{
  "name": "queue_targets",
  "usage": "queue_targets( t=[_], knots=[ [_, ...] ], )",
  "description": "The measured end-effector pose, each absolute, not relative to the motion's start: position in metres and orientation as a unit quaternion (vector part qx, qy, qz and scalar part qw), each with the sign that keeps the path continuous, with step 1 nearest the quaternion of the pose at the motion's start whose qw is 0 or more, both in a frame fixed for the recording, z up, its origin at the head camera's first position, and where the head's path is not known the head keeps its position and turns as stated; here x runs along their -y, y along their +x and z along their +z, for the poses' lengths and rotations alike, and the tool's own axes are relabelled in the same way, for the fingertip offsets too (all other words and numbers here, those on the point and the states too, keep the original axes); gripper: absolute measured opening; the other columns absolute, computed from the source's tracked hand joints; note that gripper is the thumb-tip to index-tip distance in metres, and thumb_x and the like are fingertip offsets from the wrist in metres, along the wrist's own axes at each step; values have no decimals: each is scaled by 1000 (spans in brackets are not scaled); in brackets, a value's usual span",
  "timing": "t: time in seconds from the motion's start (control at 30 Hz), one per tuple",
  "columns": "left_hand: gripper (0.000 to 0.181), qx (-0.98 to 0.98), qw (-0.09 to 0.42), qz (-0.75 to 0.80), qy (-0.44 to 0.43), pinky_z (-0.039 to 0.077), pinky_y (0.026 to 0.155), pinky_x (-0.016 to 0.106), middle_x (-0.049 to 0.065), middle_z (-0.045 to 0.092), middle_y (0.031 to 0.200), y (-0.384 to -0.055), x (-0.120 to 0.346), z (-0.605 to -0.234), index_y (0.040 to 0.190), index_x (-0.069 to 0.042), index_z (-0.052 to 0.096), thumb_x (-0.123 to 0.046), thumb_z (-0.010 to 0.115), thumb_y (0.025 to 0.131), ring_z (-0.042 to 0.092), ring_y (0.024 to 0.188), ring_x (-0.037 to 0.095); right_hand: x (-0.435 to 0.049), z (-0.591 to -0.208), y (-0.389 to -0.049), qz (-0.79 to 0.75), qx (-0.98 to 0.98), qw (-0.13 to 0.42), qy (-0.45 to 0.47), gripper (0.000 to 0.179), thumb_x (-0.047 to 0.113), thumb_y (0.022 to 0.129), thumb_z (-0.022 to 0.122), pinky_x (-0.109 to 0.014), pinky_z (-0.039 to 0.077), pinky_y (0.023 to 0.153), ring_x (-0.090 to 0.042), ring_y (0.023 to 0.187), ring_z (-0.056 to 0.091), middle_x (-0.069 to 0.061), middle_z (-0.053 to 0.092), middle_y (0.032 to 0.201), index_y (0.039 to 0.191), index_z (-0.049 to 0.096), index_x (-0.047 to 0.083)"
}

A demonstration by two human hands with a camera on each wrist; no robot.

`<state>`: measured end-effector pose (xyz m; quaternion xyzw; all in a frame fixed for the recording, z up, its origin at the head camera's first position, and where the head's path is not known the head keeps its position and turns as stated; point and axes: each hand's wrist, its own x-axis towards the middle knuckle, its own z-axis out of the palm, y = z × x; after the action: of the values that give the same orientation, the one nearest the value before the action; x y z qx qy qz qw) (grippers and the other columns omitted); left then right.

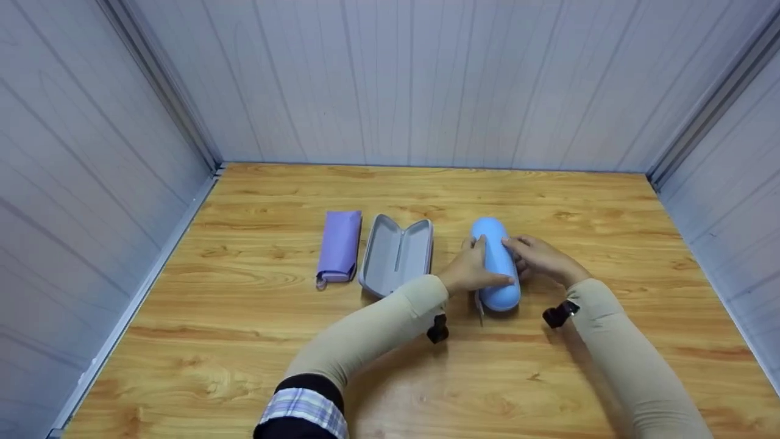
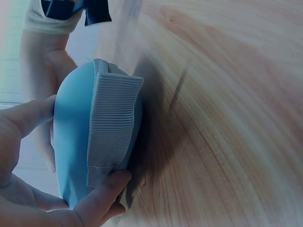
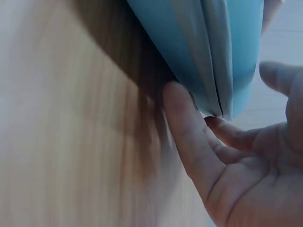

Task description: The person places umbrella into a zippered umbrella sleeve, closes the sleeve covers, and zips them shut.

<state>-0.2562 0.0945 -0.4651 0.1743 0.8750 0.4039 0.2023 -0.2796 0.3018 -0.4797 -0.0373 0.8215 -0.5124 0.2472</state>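
A closed blue glasses case point(image 1: 501, 262) with rounded ends lies lengthwise on the table. My left hand point(image 1: 472, 268) grips it from the left, fingers over its top. In the left wrist view, a grey ribbed fabric strap point(image 2: 113, 118) hangs from the blue case's near end, with the left thumb point(image 2: 106, 194) by the strap's lower end. On the case's other side is my right hand point(image 1: 542, 261). Its fingers point(image 3: 189, 137) reach, fairly straight, to the lower edge by the case's seam, while its thumb point(image 3: 279, 75) appears slightly apart from the shell.
An open grey glasses case point(image 1: 379, 274) lies left of the blue one, partly behind the left forearm. Farther left is a folded purple pouch point(image 1: 340, 241) with a small loop at its near end. Pale panel walls point(image 1: 390, 85) border the wooden table point(image 1: 256, 341).
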Motion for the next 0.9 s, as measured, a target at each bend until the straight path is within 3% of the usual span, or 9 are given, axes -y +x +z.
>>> queue_targets(
  t=[0.17,0.37,0.6,0.9],
  knots=[
    [113,-875,202,404,175,41,109,38,27,12,162,-257,-94,-465,160,-1,10,-46,80,84,38,139,34,-298,-472,-296,-490,-845,213,-19,75,50,106,39,-45,51,96,-33,113,57,-28,52,132,149,31,-11],
    [113,-874,204,404,175,41,108,37,27,12,162,-256,-95,-466,160,-2,9,-46,80,84,39,139,33,-287,-464,-317,-457,-869,187,-12,72,51,105,40,-47,48,98,-31,108,53,-24,53,123,142,43,-11],
    [113,-877,199,400,178,42,107,36,26,12,162,-257,-95,-469,160,-2,9,-46,80,84,40,138,31,-274,-462,-335,-404,-892,204,5,80,57,103,37,-53,41,106,-41,127,49,-31,46,142,145,40,-11],
    [114,-876,199,400,180,43,106,36,24,15,161,-258,-95,-469,160,-3,9,-46,81,83,38,139,30,-271,-459,-351,-398,-890,223,17,57,44,103,43,-45,51,91,-32,104,58,-24,57,125,125,59,-6]
  ],
)
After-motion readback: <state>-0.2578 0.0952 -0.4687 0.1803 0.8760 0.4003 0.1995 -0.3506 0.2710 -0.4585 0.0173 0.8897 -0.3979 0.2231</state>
